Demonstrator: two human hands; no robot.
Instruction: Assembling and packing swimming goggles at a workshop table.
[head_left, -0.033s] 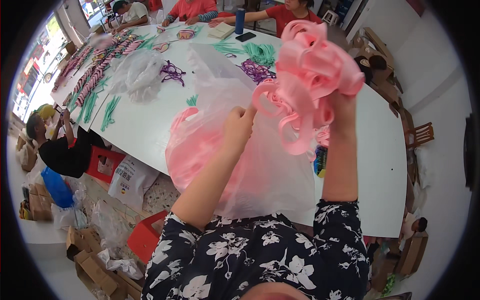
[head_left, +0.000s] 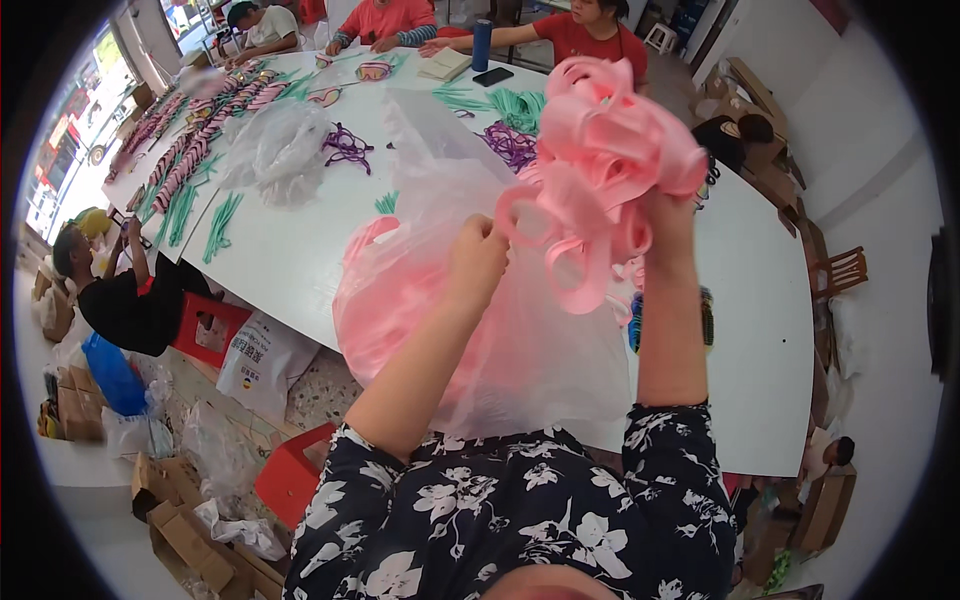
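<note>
My right hand (head_left: 670, 208) is closed around a big loose bunch of pink elastic straps (head_left: 615, 140), held up above the table with loops hanging down to the left. A translucent plastic bag (head_left: 540, 370) stands against my front at the table edge, and more pink straps (head_left: 385, 305) show through its left side. My left hand (head_left: 480, 258) is closed in a fist on the upper part of this bag, close to the lowest hanging loops. Part of the bag's mouth is hidden behind the hand and the straps.
On the white table (head_left: 760, 390) lie purple straps (head_left: 347, 148), green strap bundles (head_left: 518, 108), another crumpled clear bag (head_left: 275, 150), rows of goggles (head_left: 200, 140), a phone (head_left: 492, 76) and a blue bottle (head_left: 481, 45). Several people sit around it. A red stool (head_left: 290, 470) stands at lower left.
My right hand has moved a little to the left with the pink straps, bringing them nearer the bag. My left hand and the bag have barely moved.
</note>
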